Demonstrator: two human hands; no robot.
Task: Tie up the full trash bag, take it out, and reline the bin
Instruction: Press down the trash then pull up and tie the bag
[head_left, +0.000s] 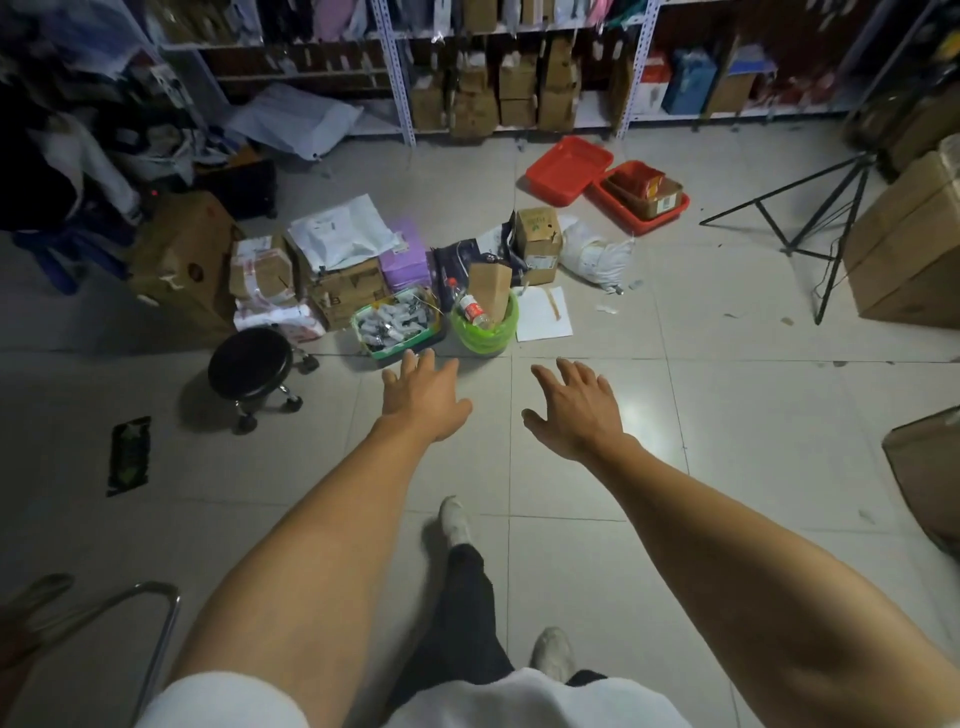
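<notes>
From the head camera we see our left hand (423, 397) and right hand (574, 408) stretched out over the tiled floor (727, 467), fingers spread and holding nothing. Just beyond and between the fingertips stands the bin (480, 347), lined with a green trash bag (511, 317) stuffed with a bottle (471, 306) and cardboard (491, 291). Left of our left hand sits a black stool (249, 366).

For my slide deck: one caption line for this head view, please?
Both open hands, left hand and right hand, reach toward the overfull green-lined bin on the tiled floor.
</notes>
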